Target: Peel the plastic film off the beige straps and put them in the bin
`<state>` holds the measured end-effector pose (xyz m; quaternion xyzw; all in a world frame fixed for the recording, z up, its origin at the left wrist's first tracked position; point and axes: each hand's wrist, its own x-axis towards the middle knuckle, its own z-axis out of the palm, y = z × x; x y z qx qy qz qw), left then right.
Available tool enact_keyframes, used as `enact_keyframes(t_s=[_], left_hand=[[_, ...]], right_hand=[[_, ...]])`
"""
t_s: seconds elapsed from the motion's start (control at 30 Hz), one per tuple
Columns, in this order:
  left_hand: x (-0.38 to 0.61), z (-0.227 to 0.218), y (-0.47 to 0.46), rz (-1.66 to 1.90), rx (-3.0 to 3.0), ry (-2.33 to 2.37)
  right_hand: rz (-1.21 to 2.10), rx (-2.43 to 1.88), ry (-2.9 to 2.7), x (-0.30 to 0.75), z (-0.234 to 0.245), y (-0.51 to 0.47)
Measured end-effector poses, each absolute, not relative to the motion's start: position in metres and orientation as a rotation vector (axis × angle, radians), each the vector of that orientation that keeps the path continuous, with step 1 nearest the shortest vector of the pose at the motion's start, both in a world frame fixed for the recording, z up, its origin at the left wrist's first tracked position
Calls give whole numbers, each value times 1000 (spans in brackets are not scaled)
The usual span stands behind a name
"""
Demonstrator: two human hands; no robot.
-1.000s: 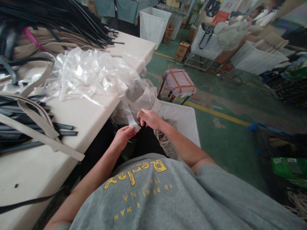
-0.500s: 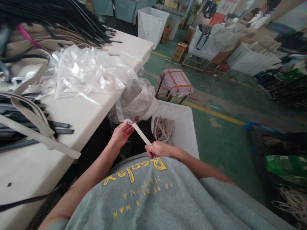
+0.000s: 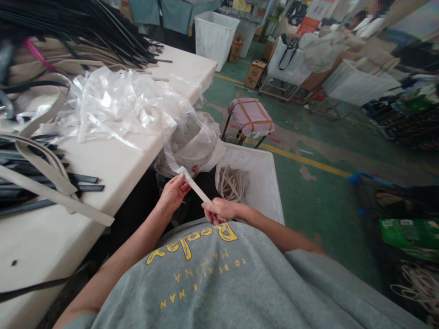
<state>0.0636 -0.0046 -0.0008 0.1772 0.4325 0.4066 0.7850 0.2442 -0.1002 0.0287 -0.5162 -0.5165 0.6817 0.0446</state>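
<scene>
A narrow cream strip (image 3: 199, 191) runs between my two hands, just off the table's near corner. My left hand (image 3: 173, 193) pinches its upper end, where clear plastic film (image 3: 178, 155) hangs down from the table. My right hand (image 3: 219, 211) is closed round the strip's lower end, close to my grey shirt. Below the hands is dark clothing on my lap.
A white table (image 3: 113, 169) on the left carries crumpled clear film (image 3: 116, 100), cream straps (image 3: 44, 164) and black strips (image 3: 68, 23). A white bin (image 3: 260, 183) with cream cords stands right of my hands. A padded stool (image 3: 252, 116) and more bins lie beyond on the green floor.
My right hand has drawn back from beside the left towards my body, pulling the cream strip out of its film. Over the last half second it rose slightly.
</scene>
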Motion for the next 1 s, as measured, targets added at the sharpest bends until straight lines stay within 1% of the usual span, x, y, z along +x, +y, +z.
enact_keyframes(t_s=[0.13,0.23,0.33,0.5,0.57,0.67,0.77,0.9,1.0], left_hand=[[66,0,-13,836,376,925],[69,-1,-25,740,375,902],[70,-1,-37,674,338,917],[68,5,-52,652,213,967],[72,8,-60,581,204,909],[79,10,-71,482,209,826],[80,10,-76,456,182,823],[74,9,-79,455,131,820],[76,12,-83,423,119,805]], right_hand=[[2184,-1461,-1443,242,20,-93],[2141,-1392,-1409,238,17,-85],[1967,-1380,-1386,242,25,-87],[1428,-1555,-1499,262,55,-119],[1307,-1617,-1545,262,60,-126],[1249,-1658,-1547,253,57,-122],[1240,-1673,-1562,251,56,-116],[1239,-1683,-1680,271,79,-127],[1154,-1700,-1731,276,92,-130]])
